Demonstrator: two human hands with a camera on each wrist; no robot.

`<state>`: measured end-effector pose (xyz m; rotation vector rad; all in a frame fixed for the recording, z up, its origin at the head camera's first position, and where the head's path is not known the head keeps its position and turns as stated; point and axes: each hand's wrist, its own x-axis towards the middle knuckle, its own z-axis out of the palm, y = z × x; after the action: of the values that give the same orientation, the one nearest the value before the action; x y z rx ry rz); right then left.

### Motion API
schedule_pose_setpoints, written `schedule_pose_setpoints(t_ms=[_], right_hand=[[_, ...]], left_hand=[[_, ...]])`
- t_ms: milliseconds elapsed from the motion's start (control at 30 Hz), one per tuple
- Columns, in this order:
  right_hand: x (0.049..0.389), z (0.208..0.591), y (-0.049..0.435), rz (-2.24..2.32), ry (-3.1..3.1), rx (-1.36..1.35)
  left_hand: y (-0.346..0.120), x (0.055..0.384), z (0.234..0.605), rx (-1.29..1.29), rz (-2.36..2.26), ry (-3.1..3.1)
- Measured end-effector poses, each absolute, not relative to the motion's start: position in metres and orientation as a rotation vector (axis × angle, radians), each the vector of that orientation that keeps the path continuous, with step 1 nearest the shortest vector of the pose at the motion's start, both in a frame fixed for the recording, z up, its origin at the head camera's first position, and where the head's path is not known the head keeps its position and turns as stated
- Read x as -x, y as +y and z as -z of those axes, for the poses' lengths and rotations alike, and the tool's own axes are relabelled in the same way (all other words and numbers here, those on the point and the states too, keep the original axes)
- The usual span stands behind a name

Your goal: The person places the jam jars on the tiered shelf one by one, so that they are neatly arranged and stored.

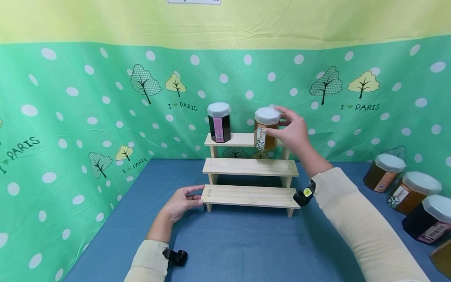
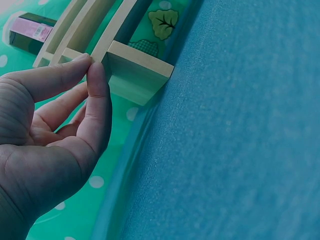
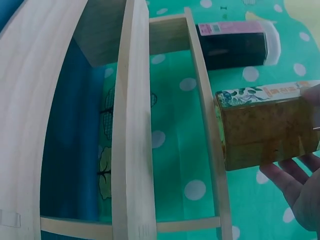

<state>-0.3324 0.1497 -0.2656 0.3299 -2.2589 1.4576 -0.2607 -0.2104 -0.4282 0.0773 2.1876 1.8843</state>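
Observation:
A three-step wooden display stand (image 1: 251, 167) stands on the blue cloth. My right hand (image 1: 295, 131) grips an octagonal amber jar (image 1: 266, 137) with a white lid, thumb in front and fingers behind. The jar's base overlaps the front edge of the top step in the head view; in the right wrist view its bottom end is right at that board. To its left, a dark jar (image 1: 219, 124) with a pink label sits upright on the top step. With thumb and fingertip, my left hand (image 2: 60, 120) pinches the left end of the lowest step (image 1: 246, 194).
On the right of the table stand several more white-lidded jars: a brown one (image 1: 384, 172), an amber one (image 1: 412, 192), a dark one (image 1: 430, 219) and one cut off by the frame edge. A green dotted curtain (image 1: 225, 94) hangs close behind the stand.

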Motion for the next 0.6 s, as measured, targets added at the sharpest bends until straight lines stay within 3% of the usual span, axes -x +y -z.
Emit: schedule_pose_setpoints(t_ms=[600], right_hand=[[0.348, 0.261, 0.178, -1.561, -2.328, -0.391]], left_hand=[[-0.21, 0.261, 0.427, -0.068, -1.882, 2.186]])
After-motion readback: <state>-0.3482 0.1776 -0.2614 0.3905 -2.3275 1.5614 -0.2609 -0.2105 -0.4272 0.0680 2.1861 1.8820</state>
